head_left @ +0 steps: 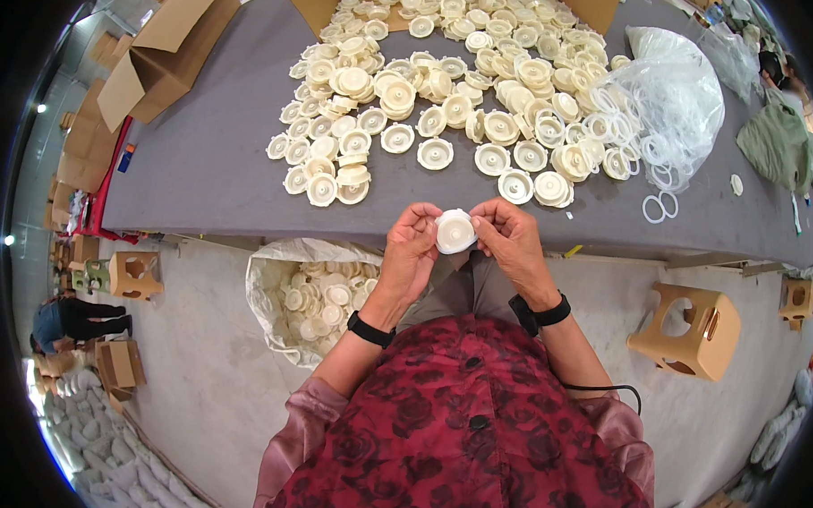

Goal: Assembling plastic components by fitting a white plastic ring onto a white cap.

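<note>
Between my two hands, just off the table's near edge, is a round cream plastic cap (456,232) with a paler rim. My left hand (413,241) pinches its left side with thumb and fingers. On the other side my right hand (507,238) grips the rim the same way. Many similar cream caps (435,153) lie in a loose heap on the grey table (204,148) beyond my hands. To the right, clear sealing rings (655,207) spill out of a clear plastic bag (676,102).
A white woven sack (266,294) full of caps stands on the floor at my left. An open cardboard box (176,53) sits at the table's left end. Tan plastic stools (690,331) stand on both sides. Another person (68,323) is far off at left.
</note>
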The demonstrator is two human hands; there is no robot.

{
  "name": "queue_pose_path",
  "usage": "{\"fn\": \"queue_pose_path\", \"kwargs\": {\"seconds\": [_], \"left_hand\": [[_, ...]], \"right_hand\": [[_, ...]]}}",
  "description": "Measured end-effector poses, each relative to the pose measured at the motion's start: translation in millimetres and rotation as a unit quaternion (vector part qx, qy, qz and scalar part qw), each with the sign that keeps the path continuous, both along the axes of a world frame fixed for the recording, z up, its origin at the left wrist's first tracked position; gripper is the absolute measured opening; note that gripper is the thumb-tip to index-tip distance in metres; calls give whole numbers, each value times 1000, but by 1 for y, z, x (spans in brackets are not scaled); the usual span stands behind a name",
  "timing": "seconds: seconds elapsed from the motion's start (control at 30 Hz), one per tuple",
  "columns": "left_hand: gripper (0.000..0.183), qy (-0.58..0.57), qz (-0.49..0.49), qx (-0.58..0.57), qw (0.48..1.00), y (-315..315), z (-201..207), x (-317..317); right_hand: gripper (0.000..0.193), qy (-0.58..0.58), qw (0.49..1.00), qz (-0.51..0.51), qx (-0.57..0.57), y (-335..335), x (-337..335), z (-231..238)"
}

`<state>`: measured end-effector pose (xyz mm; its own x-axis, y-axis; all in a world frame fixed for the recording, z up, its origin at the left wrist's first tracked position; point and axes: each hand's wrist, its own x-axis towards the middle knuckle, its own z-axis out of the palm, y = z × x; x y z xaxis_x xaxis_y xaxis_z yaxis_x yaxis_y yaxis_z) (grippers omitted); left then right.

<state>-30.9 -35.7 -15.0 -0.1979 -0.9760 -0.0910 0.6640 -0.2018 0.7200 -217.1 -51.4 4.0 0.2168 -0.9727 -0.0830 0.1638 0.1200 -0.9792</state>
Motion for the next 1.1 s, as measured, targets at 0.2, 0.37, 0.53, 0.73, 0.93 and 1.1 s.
{"fn": "queue_pose_path", "kwargs": {"seconds": [0.2, 0.37, 0.53, 0.73, 0.93, 1.1], "left_hand": [[26, 49, 27, 27, 998, -7, -6, -5], [34, 93, 4, 27, 995, -5, -8, -11], [52, 5, 40, -16, 999, 5, -7, -23], [51, -30, 36, -19, 999, 6, -7, -12], [46, -30, -15, -21, 999, 19, 7, 3], [46, -61, -86, -39, 994, 31, 23, 11]], "right_hand": [[10, -94, 994, -12, 53, 14, 4, -9], [14, -187, 976, -21, 109, 15, 4, -14], [13, -217, 971, -52, 90, 17, 8, -17], [17, -167, 981, -89, 33, 21, 16, 0], [23, -138, 989, -50, -26, 29, -1, -1], [21, -73, 995, -20, -61, 42, -11, 2]]}}
